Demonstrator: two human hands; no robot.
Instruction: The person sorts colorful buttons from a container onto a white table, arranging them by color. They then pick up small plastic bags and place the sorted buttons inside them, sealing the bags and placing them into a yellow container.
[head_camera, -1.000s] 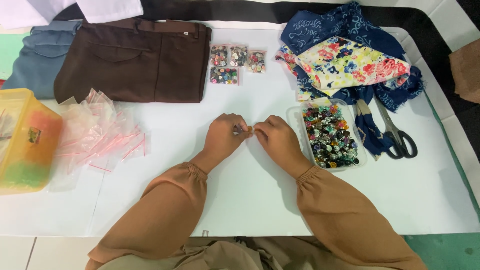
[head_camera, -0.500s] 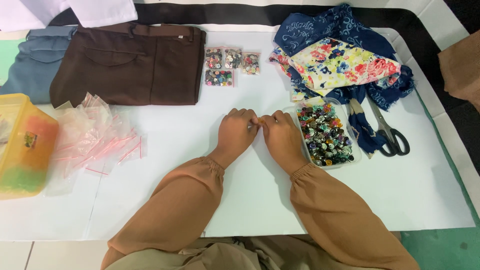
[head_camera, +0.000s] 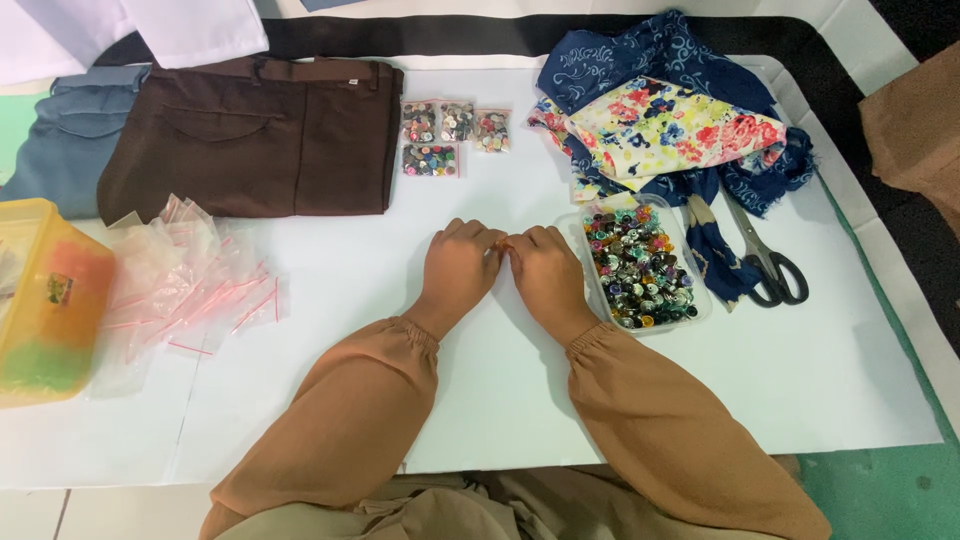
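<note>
My left hand (head_camera: 458, 265) and my right hand (head_camera: 545, 272) meet knuckles-up at the middle of the white table sheet (head_camera: 500, 400). Their fingertips pinch one small item (head_camera: 501, 243) between them. Only a reddish sliver of it shows, and I cannot tell what it is. Just right of my right hand sits a clear tray (head_camera: 704, 308) full of mixed coloured buttons (head_camera: 640, 265). Several small clear bags of buttons (head_camera: 440, 135) lie farther back.
A heap of empty clear zip bags (head_camera: 185, 280) and a yellow plastic box (head_camera: 45, 300) lie at the left. Folded brown trousers (head_camera: 250, 135) and blue jeans (head_camera: 60, 140) are at the back left. Floral and blue cloths (head_camera: 670, 125) and scissors (head_camera: 765, 255) are at the right.
Both hands stay pressed together on the small item; only the fingers shift slightly. The view has drifted a little, and nothing on the table has moved.
</note>
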